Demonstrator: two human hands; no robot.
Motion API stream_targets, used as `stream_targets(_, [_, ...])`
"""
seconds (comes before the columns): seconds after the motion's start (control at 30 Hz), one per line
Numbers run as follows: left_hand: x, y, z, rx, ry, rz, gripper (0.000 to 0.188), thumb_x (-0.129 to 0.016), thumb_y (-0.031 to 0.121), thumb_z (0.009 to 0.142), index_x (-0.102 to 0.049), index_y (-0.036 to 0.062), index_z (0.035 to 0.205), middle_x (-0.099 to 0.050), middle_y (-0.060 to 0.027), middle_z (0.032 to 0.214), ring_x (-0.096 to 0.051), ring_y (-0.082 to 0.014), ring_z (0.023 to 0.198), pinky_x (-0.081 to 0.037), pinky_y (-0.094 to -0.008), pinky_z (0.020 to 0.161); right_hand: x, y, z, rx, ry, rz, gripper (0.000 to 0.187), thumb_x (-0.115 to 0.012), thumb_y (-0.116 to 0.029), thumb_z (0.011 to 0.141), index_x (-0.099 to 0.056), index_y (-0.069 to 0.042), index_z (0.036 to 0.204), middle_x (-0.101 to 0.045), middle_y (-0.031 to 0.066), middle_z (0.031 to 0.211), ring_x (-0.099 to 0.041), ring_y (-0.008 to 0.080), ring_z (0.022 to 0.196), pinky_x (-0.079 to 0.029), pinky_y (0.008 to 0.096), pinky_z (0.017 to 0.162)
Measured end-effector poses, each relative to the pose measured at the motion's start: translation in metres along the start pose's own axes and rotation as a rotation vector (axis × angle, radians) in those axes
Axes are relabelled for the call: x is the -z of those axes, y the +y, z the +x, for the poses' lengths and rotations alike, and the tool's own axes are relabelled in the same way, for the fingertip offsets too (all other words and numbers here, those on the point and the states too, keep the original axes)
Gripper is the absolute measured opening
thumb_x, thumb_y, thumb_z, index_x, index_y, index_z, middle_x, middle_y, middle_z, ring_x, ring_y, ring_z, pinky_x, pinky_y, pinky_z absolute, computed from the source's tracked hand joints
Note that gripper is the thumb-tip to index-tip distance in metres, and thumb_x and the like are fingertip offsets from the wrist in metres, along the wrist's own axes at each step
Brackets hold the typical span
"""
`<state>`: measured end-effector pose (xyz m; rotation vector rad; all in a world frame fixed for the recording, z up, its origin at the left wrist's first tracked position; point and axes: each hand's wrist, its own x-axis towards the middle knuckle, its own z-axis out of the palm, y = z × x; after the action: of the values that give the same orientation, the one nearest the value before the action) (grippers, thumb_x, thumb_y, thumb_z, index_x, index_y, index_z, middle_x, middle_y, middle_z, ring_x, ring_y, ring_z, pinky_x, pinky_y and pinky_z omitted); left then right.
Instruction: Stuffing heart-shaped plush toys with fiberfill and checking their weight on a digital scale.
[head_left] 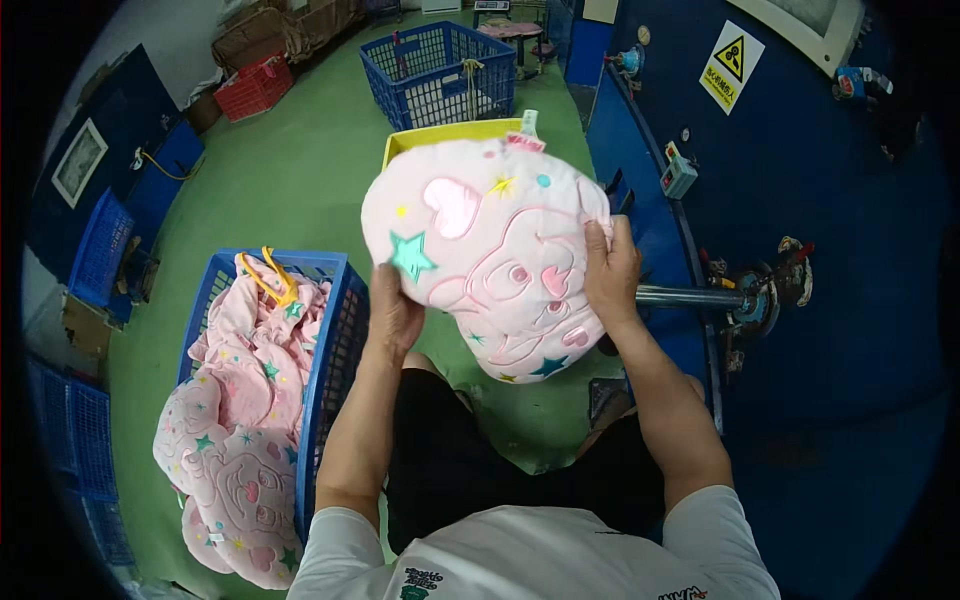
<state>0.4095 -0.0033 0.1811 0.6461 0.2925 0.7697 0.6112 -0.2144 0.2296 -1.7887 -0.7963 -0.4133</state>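
A plump pink plush cushion (pixel 480 240) with an embroidered animal face, hearts and stars is held up in front of me. My left hand (pixel 395 312) grips its lower left edge. On the opposite edge, my right hand (pixel 613 268) is closed with the thumb over the front. A white tag (pixel 529 123) sticks up from its top rim. Just right of my right hand, a metal tube (pixel 690 297) juts out of the blue machine (pixel 655 215). Behind the cushion a yellow bin (pixel 440 136) shows only its upper part.
On my left stands a blue basket (pixel 340 330) of flat pink plush covers (pixel 255 350); stuffed pink cushions (pixel 240 490) lean at its near end. Farther off are a large blue crate (pixel 440 75) and a red basket (pixel 253 88) on the green floor (pixel 270 185).
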Motion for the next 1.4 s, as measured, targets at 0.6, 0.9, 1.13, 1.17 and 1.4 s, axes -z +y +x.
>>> stream_targets(0.6, [-0.065, 0.02, 0.012, -0.043, -0.789, 1.439, 0.104, -0.096, 0.034, 0.058, -0.046, -0.0037, 0.14, -0.061, -0.0221, 0.128, -0.062, -0.0349, 0.112, -0.048, -0.0425, 0.101, 0.058, 0.048, -0.011, 0.408, -0.369, -0.213, 0.03, -0.074, -0.025, 0.089, -0.054, -0.005, 0.082, -0.05, 0.0075, 0.068, -0.046, 0.0248, 0.056, -0.04, 0.0374, 0.055])
stream_targets(0.9, [-0.042, -0.02, 0.018, -0.028, -0.826, 1.366, 0.103, -0.094, 0.032, 0.062, -0.043, 0.0009, 0.146, -0.059, -0.0215, 0.135, -0.058, -0.0344, 0.121, -0.045, -0.0427, 0.108, 0.005, 0.006, -0.013, 0.622, -0.468, -0.224, 0.029, -0.078, -0.031, 0.083, -0.064, -0.008, 0.093, -0.058, 0.0055, 0.076, -0.057, 0.0232, 0.065, -0.047, 0.0355, 0.062])
stream_targets(1.13, [-0.027, -0.073, -0.02, 0.155, -0.561, 1.145, 0.096, -0.092, 0.025, 0.066, -0.044, -0.0007, 0.145, -0.061, -0.0194, 0.133, -0.061, -0.0298, 0.118, -0.046, -0.0411, 0.106, 0.019, -0.002, 0.004, 0.768, -0.227, -0.469, 0.045, -0.075, -0.05, 0.083, -0.061, -0.008, 0.096, -0.069, 0.0091, 0.086, -0.068, 0.0295, 0.078, -0.052, 0.0397, 0.073])
stream_targets(1.17, [-0.026, -0.079, -0.02, 0.114, -0.553, 1.125, 0.095, -0.092, 0.024, 0.067, -0.044, -0.0005, 0.144, -0.061, -0.0192, 0.133, -0.061, -0.0297, 0.118, -0.046, -0.0408, 0.106, 0.024, -0.003, 0.004, 0.628, -0.379, -0.545, 0.047, -0.074, -0.051, 0.084, -0.061, -0.008, 0.096, -0.069, 0.01, 0.086, -0.068, 0.0302, 0.077, -0.052, 0.04, 0.073])
stream_targets(1.4, [-0.047, -0.058, -0.01, 0.078, -0.517, 1.112, 0.089, -0.09, 0.022, 0.07, -0.046, 0.0004, 0.143, -0.059, -0.0194, 0.136, -0.06, -0.0298, 0.119, -0.046, -0.0402, 0.105, 0.034, 0.003, 0.007, 0.242, -0.794, -0.617, 0.052, -0.065, -0.058, 0.089, -0.057, -0.007, 0.092, -0.068, 0.0152, 0.081, -0.067, 0.0327, 0.07, -0.051, 0.0424, 0.069])
